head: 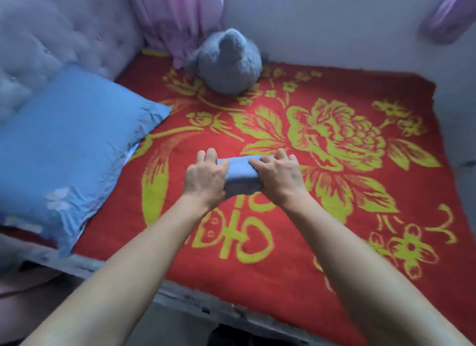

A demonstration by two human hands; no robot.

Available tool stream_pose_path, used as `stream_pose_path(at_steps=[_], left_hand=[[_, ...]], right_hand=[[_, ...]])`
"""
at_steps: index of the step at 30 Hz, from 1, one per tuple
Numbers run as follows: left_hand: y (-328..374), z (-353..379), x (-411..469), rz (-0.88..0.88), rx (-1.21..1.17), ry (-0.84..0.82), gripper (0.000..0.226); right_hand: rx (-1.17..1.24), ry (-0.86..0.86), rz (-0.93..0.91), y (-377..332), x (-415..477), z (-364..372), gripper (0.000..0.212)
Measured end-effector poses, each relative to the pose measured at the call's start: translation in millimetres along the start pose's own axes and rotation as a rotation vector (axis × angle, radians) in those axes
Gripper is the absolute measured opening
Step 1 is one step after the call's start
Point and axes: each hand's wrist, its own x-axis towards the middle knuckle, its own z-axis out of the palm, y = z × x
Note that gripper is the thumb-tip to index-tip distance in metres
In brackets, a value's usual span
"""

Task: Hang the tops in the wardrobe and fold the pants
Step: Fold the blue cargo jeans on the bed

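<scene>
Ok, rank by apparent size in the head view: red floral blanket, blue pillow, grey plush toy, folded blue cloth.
1. red floral blanket
2. blue pillow, nearer the camera
3. grey plush toy, farther back
4. folded blue cloth

Left hand (206, 177) and right hand (279, 175) grip opposite ends of a folded blue garment (240, 177), over the red floral blanket (334, 217) covering the bed. Blue pillow (69, 144) lies at left. Grey plush toy (229, 62) sits at the far edge, beside a pink curtain (180, 16).
</scene>
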Motion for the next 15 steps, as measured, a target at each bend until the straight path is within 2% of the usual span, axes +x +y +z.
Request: stream_pose_path(at_steps=[6,11,15], left_hand=[[-42,-99,-51,-0.188,0.03,0.21,0.036],[-47,-148,-128,-0.33,0.069,0.268,0.032],[-39,-168,-204,-0.425,0.137,0.255,0.033]], right_hand=[[-0.021,0.215,-0.13,-30,4,-119,0.039],[-0.008,0.3,-0.328,-59,-32,-177,0.05],[0.015,0.352,-0.502,-87,-68,-197,0.054]])
